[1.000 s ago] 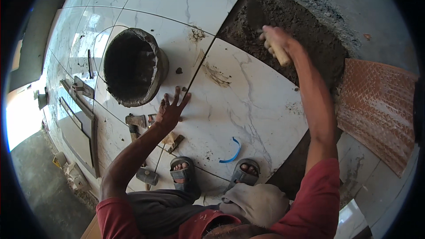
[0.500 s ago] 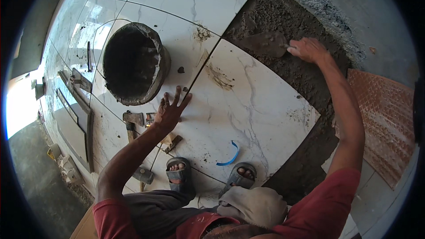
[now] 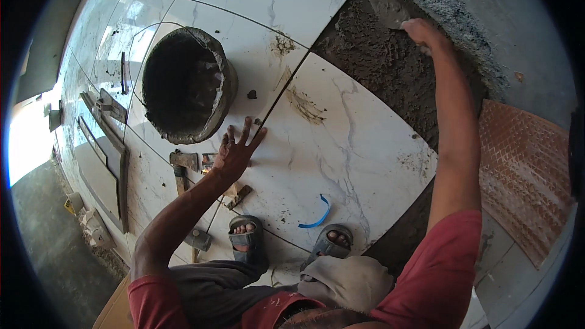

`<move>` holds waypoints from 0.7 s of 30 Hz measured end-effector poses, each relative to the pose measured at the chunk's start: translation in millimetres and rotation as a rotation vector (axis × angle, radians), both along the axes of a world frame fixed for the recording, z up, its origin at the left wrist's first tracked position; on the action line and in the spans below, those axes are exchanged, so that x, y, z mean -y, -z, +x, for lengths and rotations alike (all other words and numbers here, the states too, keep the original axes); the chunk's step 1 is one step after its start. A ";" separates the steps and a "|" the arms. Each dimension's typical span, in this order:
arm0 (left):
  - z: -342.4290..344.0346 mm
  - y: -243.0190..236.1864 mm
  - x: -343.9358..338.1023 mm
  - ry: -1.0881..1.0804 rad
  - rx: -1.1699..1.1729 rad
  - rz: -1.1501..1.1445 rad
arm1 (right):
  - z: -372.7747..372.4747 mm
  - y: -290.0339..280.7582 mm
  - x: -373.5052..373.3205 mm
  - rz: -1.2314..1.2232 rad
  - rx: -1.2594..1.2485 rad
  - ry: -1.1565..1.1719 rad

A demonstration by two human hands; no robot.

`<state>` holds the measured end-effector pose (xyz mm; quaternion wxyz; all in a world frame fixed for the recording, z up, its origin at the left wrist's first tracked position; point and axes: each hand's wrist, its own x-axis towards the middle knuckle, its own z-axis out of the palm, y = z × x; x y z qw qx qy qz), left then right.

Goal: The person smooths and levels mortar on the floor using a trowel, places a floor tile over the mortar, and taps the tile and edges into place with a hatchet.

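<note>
My right hand (image 3: 425,33) is closed round the handle of a trowel (image 3: 386,7), whose grey, mortar-smeared blade points to the far left. The blade lies over the bed of dark wet mortar (image 3: 365,39), near its far edge. My left hand (image 3: 236,152) rests with fingers spread on the white marbled tiles (image 3: 359,128), close to the joint between two of them. Just beyond that hand stands a dark mortar-caked bucket (image 3: 226,94), its inside in shadow with some mortar visible.
A hammer (image 3: 183,161) and a mallet (image 3: 198,239) lie left of my feet. A blue strip (image 3: 317,216) curls on the tile before my sandals. At the right leans a brown ridged-back tile (image 3: 524,176). Tile pieces (image 3: 97,176) and a float (image 3: 109,106) lie left.
My right hand has moved the trowel away from me, toward the far edge of the mortar, and its blade has turned to point farther away. My left hand stays in place.
</note>
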<state>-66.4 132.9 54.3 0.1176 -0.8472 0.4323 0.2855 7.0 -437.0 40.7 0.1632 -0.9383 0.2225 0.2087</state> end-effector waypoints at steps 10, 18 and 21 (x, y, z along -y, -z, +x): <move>0.7 4.6 -11.0 0.017 0.047 -0.017 | -49.4 -50.8 -122.5 0.625 -0.443 0.283; -0.2 6.6 -15.6 -0.001 0.034 0.017 | -63.9 -54.8 -144.1 0.603 -0.480 0.060; 0.1 8.8 -14.6 -0.002 0.046 0.037 | -74.0 -28.4 -114.3 0.363 -0.297 -0.309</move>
